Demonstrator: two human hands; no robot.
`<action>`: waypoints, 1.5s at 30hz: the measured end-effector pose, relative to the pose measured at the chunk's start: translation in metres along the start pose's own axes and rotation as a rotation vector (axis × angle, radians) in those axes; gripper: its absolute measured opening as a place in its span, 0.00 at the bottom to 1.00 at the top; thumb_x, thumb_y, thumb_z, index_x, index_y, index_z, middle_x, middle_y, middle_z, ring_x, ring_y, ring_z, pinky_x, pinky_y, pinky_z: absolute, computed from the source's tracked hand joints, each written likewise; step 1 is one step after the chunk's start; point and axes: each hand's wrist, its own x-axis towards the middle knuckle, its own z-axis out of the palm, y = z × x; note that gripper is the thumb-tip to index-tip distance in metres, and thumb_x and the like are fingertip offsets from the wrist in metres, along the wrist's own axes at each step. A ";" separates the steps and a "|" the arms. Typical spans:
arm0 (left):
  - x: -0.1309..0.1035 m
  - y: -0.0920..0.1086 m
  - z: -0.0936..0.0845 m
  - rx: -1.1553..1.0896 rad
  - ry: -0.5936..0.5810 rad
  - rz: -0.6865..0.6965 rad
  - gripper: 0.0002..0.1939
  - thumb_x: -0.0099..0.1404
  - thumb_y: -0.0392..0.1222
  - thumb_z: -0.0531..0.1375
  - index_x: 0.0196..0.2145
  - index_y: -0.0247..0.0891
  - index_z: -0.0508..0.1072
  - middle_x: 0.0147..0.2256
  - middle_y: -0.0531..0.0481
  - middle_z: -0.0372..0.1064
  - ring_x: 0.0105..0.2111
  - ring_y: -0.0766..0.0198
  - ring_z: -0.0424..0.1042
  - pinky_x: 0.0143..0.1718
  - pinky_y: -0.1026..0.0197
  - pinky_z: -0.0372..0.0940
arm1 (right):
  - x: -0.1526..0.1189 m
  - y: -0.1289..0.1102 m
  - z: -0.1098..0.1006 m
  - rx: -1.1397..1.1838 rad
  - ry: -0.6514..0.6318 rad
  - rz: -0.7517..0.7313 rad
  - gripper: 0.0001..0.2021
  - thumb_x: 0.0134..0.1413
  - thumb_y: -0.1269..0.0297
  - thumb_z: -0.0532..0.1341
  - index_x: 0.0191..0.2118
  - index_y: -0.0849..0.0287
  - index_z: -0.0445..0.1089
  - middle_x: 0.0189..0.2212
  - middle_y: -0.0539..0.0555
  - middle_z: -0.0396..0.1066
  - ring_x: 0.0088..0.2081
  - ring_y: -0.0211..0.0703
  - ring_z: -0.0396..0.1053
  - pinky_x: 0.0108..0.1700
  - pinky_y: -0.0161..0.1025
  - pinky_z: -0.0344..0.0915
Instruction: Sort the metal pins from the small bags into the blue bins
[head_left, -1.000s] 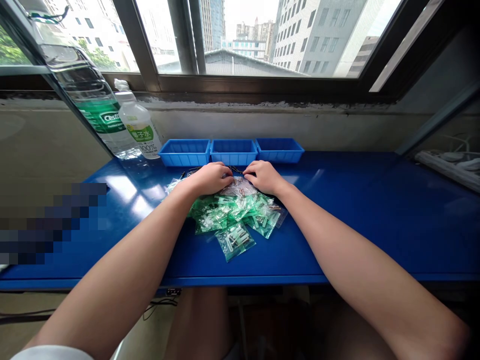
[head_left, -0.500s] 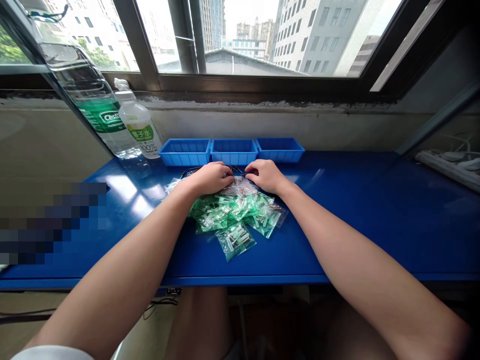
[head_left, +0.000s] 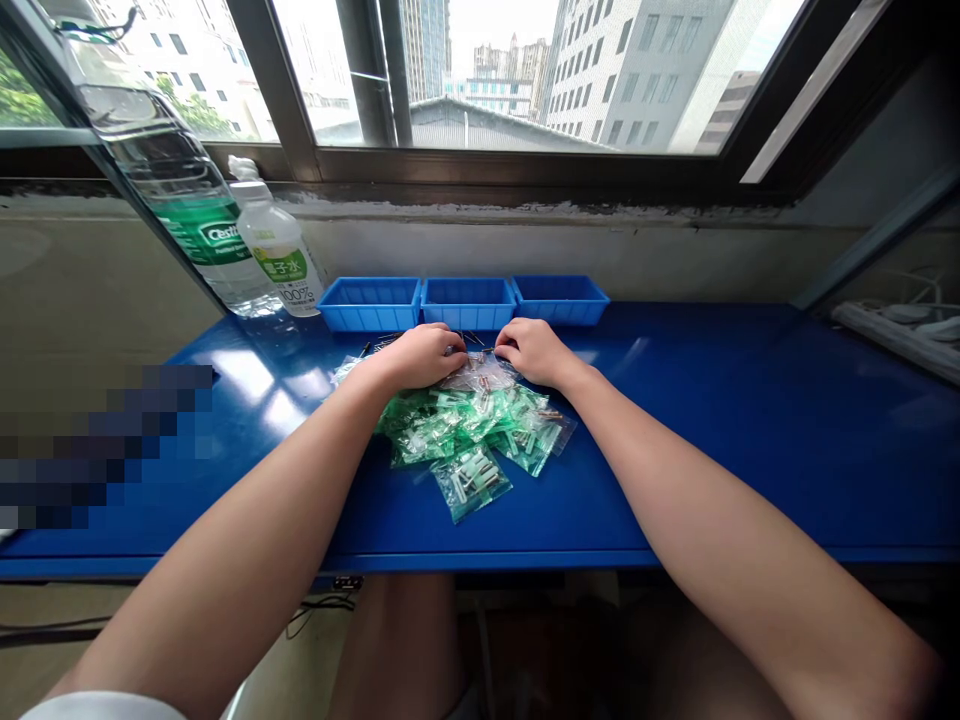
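My left hand (head_left: 427, 356) rests at the far side of a heap of small plastic bags, its fingers curled and closed. What those fingers hold, if anything, is hidden. Opposite it, my right hand (head_left: 534, 352) is closed in a pinch, with a small dark screw-like piece (head_left: 487, 350) at its fingertips. Between and beyond the hands lie several thin dark pieces (head_left: 472, 338). Toward me spread the green-tinted bags (head_left: 450, 425) of pale parts, with one bag (head_left: 472, 480) lying nearest the front. A clear bag (head_left: 480, 373) with copper-coloured pieces lies between the hands.
Three blue bins (head_left: 469, 305) stand in a row behind the hands, on a blue table (head_left: 720, 430). A large water bottle (head_left: 202, 225) and a smaller bottle (head_left: 281, 255) stand at the back left. A power strip (head_left: 900, 335) lies at the far right, below a window.
My right hand has shifted very slightly to the right, its fingers still pinched. My left hand, the bags and the bins stay where they were.
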 end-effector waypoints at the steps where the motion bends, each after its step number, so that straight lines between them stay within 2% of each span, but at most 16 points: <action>1: 0.000 0.000 0.000 0.002 0.001 0.001 0.23 0.65 0.53 0.49 0.47 0.40 0.75 0.47 0.45 0.70 0.47 0.53 0.68 0.49 0.57 0.63 | 0.000 0.001 0.001 0.009 0.008 -0.011 0.06 0.55 0.70 0.60 0.30 0.62 0.73 0.34 0.57 0.73 0.35 0.43 0.69 0.40 0.37 0.63; 8: 0.000 0.000 0.000 0.008 0.008 0.002 0.23 0.65 0.52 0.50 0.48 0.40 0.75 0.47 0.44 0.70 0.49 0.52 0.68 0.50 0.56 0.62 | 0.001 0.000 0.001 0.099 0.235 -0.077 0.07 0.58 0.67 0.57 0.30 0.60 0.69 0.31 0.55 0.71 0.35 0.44 0.67 0.38 0.38 0.61; 12: -0.001 0.003 -0.001 0.012 0.076 -0.005 0.22 0.65 0.52 0.50 0.49 0.39 0.73 0.49 0.43 0.69 0.50 0.51 0.67 0.52 0.52 0.60 | 0.000 -0.007 -0.001 0.165 0.302 -0.097 0.07 0.58 0.65 0.57 0.30 0.59 0.67 0.30 0.54 0.71 0.32 0.42 0.66 0.35 0.37 0.59; 16: -0.003 0.008 -0.003 -0.020 0.197 0.028 0.19 0.66 0.50 0.52 0.48 0.40 0.74 0.46 0.44 0.71 0.48 0.53 0.68 0.53 0.49 0.57 | -0.002 -0.019 -0.003 0.289 0.295 -0.064 0.08 0.58 0.62 0.57 0.30 0.59 0.66 0.26 0.52 0.70 0.28 0.39 0.65 0.32 0.36 0.59; 21: -0.002 0.009 -0.004 -0.099 0.286 0.202 0.17 0.65 0.51 0.55 0.41 0.38 0.76 0.37 0.46 0.75 0.39 0.58 0.71 0.43 0.58 0.61 | -0.004 -0.031 0.000 0.496 0.210 -0.006 0.12 0.56 0.54 0.59 0.29 0.58 0.64 0.24 0.51 0.69 0.26 0.38 0.65 0.29 0.36 0.59; 24: -0.001 0.009 -0.004 -0.167 0.334 0.257 0.16 0.64 0.52 0.57 0.34 0.37 0.77 0.32 0.49 0.75 0.34 0.62 0.72 0.36 0.63 0.62 | -0.004 -0.033 0.002 0.682 0.166 0.042 0.16 0.52 0.48 0.62 0.30 0.57 0.64 0.22 0.49 0.67 0.22 0.36 0.62 0.25 0.35 0.58; 27: -0.002 0.012 -0.005 -0.264 0.345 0.271 0.15 0.64 0.51 0.58 0.36 0.38 0.77 0.32 0.50 0.76 0.32 0.65 0.72 0.33 0.65 0.62 | -0.004 -0.033 0.001 0.850 0.126 0.102 0.21 0.45 0.45 0.66 0.34 0.56 0.61 0.17 0.45 0.64 0.18 0.35 0.59 0.21 0.35 0.55; 30: -0.002 0.014 -0.004 -0.307 0.357 0.311 0.13 0.64 0.50 0.59 0.37 0.38 0.77 0.33 0.50 0.76 0.32 0.65 0.72 0.34 0.66 0.63 | -0.005 -0.034 0.000 0.923 0.084 0.139 0.26 0.38 0.44 0.69 0.36 0.55 0.59 0.15 0.42 0.62 0.16 0.35 0.58 0.19 0.33 0.53; 34: -0.002 0.013 -0.004 -0.286 0.420 0.296 0.13 0.63 0.48 0.60 0.30 0.37 0.77 0.28 0.51 0.75 0.27 0.67 0.70 0.32 0.66 0.63 | -0.004 -0.033 -0.001 0.919 0.085 0.147 0.26 0.38 0.44 0.69 0.36 0.55 0.60 0.17 0.44 0.64 0.17 0.35 0.60 0.20 0.34 0.55; 39: -0.001 0.010 -0.005 -0.229 0.502 0.165 0.11 0.62 0.48 0.60 0.31 0.38 0.77 0.29 0.50 0.75 0.29 0.64 0.72 0.33 0.63 0.64 | -0.003 -0.026 -0.001 0.742 0.134 0.111 0.18 0.49 0.47 0.63 0.28 0.60 0.67 0.23 0.51 0.70 0.21 0.35 0.62 0.24 0.34 0.59; 45: 0.001 0.006 -0.003 -0.162 0.506 0.111 0.10 0.61 0.46 0.60 0.32 0.39 0.76 0.31 0.50 0.76 0.31 0.63 0.72 0.34 0.62 0.64 | -0.004 -0.018 -0.005 0.657 0.143 0.103 0.13 0.49 0.55 0.62 0.27 0.61 0.72 0.24 0.52 0.73 0.23 0.36 0.64 0.26 0.34 0.60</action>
